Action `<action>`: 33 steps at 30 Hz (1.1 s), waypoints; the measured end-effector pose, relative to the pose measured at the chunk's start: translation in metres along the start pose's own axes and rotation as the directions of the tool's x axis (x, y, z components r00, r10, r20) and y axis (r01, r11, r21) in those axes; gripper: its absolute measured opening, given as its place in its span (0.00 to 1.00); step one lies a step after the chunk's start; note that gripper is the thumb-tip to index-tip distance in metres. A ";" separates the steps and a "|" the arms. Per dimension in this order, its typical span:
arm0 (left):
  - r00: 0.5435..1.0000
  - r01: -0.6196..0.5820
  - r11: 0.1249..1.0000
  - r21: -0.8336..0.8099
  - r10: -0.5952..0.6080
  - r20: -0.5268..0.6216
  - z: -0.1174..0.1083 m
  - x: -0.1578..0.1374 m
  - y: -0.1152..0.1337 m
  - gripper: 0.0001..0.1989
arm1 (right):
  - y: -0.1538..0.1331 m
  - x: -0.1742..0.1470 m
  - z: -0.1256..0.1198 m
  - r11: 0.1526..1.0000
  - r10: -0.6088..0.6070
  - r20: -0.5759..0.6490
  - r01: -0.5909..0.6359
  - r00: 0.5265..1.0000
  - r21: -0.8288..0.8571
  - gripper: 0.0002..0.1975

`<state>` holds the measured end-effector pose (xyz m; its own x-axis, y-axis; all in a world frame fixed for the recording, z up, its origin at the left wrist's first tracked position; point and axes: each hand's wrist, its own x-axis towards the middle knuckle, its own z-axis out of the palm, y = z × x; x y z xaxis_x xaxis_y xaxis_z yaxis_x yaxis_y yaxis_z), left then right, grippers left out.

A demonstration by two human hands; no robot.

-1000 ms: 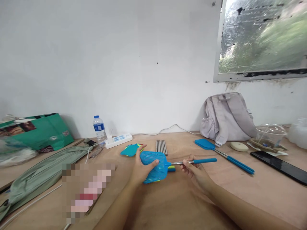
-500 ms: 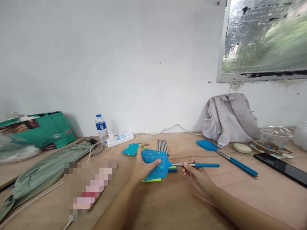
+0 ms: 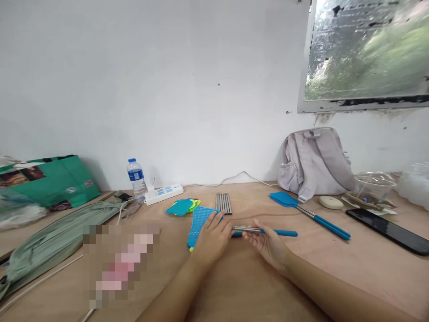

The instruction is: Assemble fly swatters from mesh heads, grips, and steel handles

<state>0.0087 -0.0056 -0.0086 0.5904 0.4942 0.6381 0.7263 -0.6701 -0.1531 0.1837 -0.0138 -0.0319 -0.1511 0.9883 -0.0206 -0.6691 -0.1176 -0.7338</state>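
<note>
A blue fly swatter [image 3: 200, 218] with a perforated head, metal shaft and blue grip lies across the middle in front of me. My left hand [image 3: 213, 236] is closed around its neck, its fingers covering where head and shaft meet. With my right hand [image 3: 271, 247] I pinch the shaft close to the blue grip [image 3: 284, 233]. Yellow-green and blue pieces show partly beneath the swatter. Beyond it are several metal rods [image 3: 224, 204] side by side and a small pile of blue and yellow-green swatter heads [image 3: 181, 207]. Further right rest blue fly swatters [image 3: 331, 226] with metal shafts.
At the back stand a water bottle [image 3: 136, 174], a white power strip [image 3: 164, 195] and a grey backpack [image 3: 315, 165]. A white oval case [image 3: 330, 202], phone [image 3: 389, 231] and clear plastic bowl [image 3: 374, 183] lie right. A grey-green cloth bag [image 3: 67, 239] and green bag [image 3: 63, 181] occupy the left.
My left hand has slid rightward from the swatter's head to its neck, its back now turned up. The head has tilted, and the exposed shaft between my hands looks shorter.
</note>
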 end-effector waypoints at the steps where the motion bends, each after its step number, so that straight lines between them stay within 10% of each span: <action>1: 1.000 0.004 1.000 0.016 -0.004 0.007 0.000 -0.001 -0.005 0.11 | -0.002 0.001 -0.001 1.000 -0.023 -0.005 0.023 1.000 -0.022 0.08; 10: 0.998 0.051 0.991 0.123 -0.055 0.024 -0.005 -0.009 -0.032 0.11 | -0.028 0.021 -0.030 0.762 -0.417 0.035 0.371 0.908 -0.530 0.16; 14: 0.998 0.065 0.981 0.184 -0.068 0.012 -0.004 -0.010 -0.029 0.12 | -0.044 0.017 -0.030 0.138 -0.590 0.390 0.564 0.707 -0.814 0.12; 17: 0.996 0.088 0.972 0.216 -0.088 -0.009 0.000 -0.009 -0.018 0.12 | -0.041 0.005 -0.017 -0.249 -0.437 0.635 0.592 0.637 -0.766 0.15; 26: 0.999 -0.050 0.988 0.149 0.051 -0.002 0.011 -0.006 -0.002 0.09 | -0.007 -0.002 -0.004 -0.537 -0.207 0.497 0.326 0.843 -0.778 0.07; 33: 0.994 -0.107 0.976 0.188 0.111 -0.007 0.010 -0.003 -0.006 0.11 | -0.023 0.001 0.005 -0.624 -0.180 0.386 0.198 0.905 -0.756 0.12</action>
<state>0.0068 0.0026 -0.0173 0.6646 0.4130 0.6227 0.7119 -0.6033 -0.3596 0.1954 -0.0110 -0.0118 -0.2969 0.8781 0.3753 0.9376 0.3426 -0.0599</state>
